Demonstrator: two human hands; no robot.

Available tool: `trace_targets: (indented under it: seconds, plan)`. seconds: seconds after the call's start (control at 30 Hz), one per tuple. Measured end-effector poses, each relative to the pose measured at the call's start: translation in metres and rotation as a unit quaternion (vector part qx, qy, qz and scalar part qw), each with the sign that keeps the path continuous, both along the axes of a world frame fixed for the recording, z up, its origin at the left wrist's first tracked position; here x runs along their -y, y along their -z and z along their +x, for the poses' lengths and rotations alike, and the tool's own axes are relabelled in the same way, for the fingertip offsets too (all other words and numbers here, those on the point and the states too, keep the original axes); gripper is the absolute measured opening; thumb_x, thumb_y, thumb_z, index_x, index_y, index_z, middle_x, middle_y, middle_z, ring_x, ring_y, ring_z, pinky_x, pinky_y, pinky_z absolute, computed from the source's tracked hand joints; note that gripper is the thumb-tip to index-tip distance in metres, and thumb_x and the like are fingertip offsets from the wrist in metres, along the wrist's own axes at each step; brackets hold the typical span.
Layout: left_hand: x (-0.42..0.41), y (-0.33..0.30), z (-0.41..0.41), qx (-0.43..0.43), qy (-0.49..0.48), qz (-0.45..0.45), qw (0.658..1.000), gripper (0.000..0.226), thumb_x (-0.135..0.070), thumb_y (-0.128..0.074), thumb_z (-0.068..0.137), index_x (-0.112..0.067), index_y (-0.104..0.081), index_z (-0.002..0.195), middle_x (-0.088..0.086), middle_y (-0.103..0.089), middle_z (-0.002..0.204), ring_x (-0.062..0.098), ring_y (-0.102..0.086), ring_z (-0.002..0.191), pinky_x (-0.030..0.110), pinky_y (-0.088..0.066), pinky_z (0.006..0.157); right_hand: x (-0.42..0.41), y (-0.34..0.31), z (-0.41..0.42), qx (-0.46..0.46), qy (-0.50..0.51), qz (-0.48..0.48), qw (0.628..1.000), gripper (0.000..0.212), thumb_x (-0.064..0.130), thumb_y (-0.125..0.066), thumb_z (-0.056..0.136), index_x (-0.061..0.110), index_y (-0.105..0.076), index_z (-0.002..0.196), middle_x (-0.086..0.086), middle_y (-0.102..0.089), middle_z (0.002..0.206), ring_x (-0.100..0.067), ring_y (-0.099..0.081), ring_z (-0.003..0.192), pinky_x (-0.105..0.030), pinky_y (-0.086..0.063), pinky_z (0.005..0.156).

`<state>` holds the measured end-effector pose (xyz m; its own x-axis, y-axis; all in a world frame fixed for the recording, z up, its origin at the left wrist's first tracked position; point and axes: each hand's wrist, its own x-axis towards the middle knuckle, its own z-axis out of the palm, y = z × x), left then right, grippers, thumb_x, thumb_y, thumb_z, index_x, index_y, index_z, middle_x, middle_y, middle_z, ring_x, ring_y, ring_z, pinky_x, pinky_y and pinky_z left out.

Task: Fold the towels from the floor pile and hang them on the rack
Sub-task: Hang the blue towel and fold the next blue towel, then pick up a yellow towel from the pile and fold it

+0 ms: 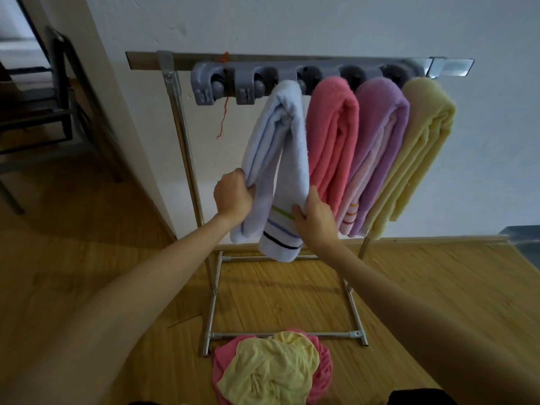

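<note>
Head view showed both hands, left (232, 197) and right (314, 219), gripping the white towel (277, 159) on the rack (306, 74), evening it; next, probably the floor pile (271, 368).

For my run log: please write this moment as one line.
stage: hanging | left hand: grips white towel | right hand: grips same towel | rack: pink, purple, yellow hung | floor pile: yellow, pink left

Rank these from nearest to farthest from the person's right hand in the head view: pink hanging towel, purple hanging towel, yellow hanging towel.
From the right hand:
1. Pink hanging towel, just right of the hand.
2. Purple hanging towel, further right.
3. Yellow hanging towel, at the rack's right end.
</note>
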<state>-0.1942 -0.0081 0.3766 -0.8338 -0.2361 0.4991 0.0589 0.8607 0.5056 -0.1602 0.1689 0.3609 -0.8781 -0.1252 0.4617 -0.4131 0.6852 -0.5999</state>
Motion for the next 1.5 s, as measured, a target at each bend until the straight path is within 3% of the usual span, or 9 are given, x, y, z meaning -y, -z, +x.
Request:
trace_targets:
  seconds: [0.13, 0.27, 0.63, 0.73, 0.87, 1.1, 1.2, 1.33, 1.5]
  plan:
    - [0.013, -0.006, 0.001, 0.008, -0.008, -0.093, 0.996, 0.011, -0.006, -0.053, 0.087, 0.001, -0.059, 0.093, 0.018, -0.066, 0.082, 0.036, -0.063, 0.072, 0.033, -0.039, 0.052, 0.024, -0.002, -0.015, 0.017, 0.038, 0.104, 0.994, 0.031, 0.002, -0.047, 0.085, 0.001, -0.04, 0.115, -0.012, -0.061, 0.077, -0.038, -0.06, 0.067, -0.038, -0.04, 0.049]
    - [0.011, -0.009, 0.003, 0.015, -0.009, -0.119, 0.993, 0.011, -0.001, -0.05, 0.087, 0.001, -0.059, 0.093, 0.02, -0.064, 0.082, 0.036, -0.061, 0.072, 0.032, -0.034, 0.053, 0.034, -0.001, -0.03, 0.008, 0.085, 0.197, 0.977, 0.043, 0.001, -0.042, 0.092, -0.002, -0.031, 0.134, -0.017, -0.061, 0.103, -0.039, -0.064, 0.083, -0.035, -0.037, 0.056]
    - [-0.015, 0.031, 0.013, 0.066, 0.144, 0.095, 0.983, 0.025, -0.026, -0.061, 0.09, -0.006, -0.063, 0.104, 0.005, -0.068, 0.086, 0.018, -0.063, 0.073, 0.021, -0.05, 0.061, 0.021, 0.026, -0.04, 0.064, -0.028, 0.127, 0.99, 0.045, 0.012, -0.056, 0.089, -0.007, -0.04, 0.126, -0.021, -0.066, 0.102, -0.038, -0.063, 0.09, -0.04, -0.045, 0.064]
    - [-0.009, 0.075, 0.023, 0.192, 0.164, 0.077, 0.965, 0.04, -0.03, -0.058, 0.091, -0.008, -0.055, 0.124, 0.011, -0.066, 0.111, 0.027, -0.064, 0.098, 0.037, -0.054, 0.082, 0.002, 0.059, -0.033, 0.115, -0.046, 0.138, 0.983, 0.041, 0.006, -0.059, 0.085, -0.005, -0.043, 0.122, -0.02, -0.062, 0.111, -0.037, -0.06, 0.1, -0.039, -0.044, 0.075]
    - [0.001, 0.157, 0.048, 0.351, 0.139, 0.034, 0.925, 0.061, -0.018, -0.059, 0.089, -0.007, -0.036, 0.144, 0.014, -0.048, 0.14, 0.029, -0.047, 0.128, 0.036, -0.042, 0.101, -0.023, 0.127, -0.01, 0.214, -0.044, 0.157, 0.963, 0.06, 0.006, -0.059, 0.081, 0.001, -0.035, 0.136, -0.019, -0.055, 0.125, -0.036, -0.056, 0.112, -0.043, -0.048, 0.087]
    - [-0.02, 0.323, 0.161, 0.53, 0.101, 0.042, 0.841, 0.033, -0.019, -0.055, 0.088, -0.007, -0.054, 0.119, 0.01, -0.058, 0.12, 0.028, -0.056, 0.11, 0.037, -0.046, 0.085, -0.043, 0.273, 0.073, 0.398, -0.08, 0.208, 0.89, 0.064, 0.017, -0.059, 0.089, 0.0, -0.028, 0.142, -0.02, -0.049, 0.135, -0.036, -0.048, 0.123, -0.042, -0.043, 0.097]
    - [-0.035, 0.374, 0.204, 0.569, 0.123, 0.078, 0.809, 0.027, -0.017, -0.057, 0.085, -0.008, -0.053, 0.11, 0.005, -0.058, 0.112, 0.025, -0.057, 0.103, 0.038, -0.049, 0.081, -0.048, 0.325, 0.107, 0.445, -0.096, 0.22, 0.863, 0.061, 0.015, -0.059, 0.089, -0.003, -0.031, 0.14, -0.02, -0.047, 0.136, -0.033, -0.044, 0.127, -0.038, -0.036, 0.101]
    - [-0.045, 0.431, 0.226, 0.577, 0.139, 0.126, 0.795, 0.042, -0.016, -0.055, 0.084, -0.016, -0.052, 0.126, 0.006, -0.06, 0.12, 0.028, -0.058, 0.111, 0.043, -0.053, 0.085, -0.056, 0.386, 0.138, 0.496, -0.116, 0.242, 0.826, 0.06, 0.014, -0.059, 0.088, -0.003, -0.032, 0.139, -0.021, -0.048, 0.132, -0.036, -0.049, 0.12, -0.043, -0.043, 0.099]
    - [-0.053, 0.479, 0.219, 0.578, 0.128, 0.095, 0.8, 0.044, 0.0, -0.053, 0.088, 0.0, -0.047, 0.132, 0.016, -0.052, 0.133, 0.031, -0.048, 0.125, 0.035, -0.04, 0.101, -0.066, 0.456, 0.147, 0.531, -0.142, 0.27, 0.79, 0.062, 0.01, -0.059, 0.086, -0.001, -0.03, 0.139, -0.02, -0.044, 0.136, -0.037, -0.042, 0.126, -0.044, -0.04, 0.099]
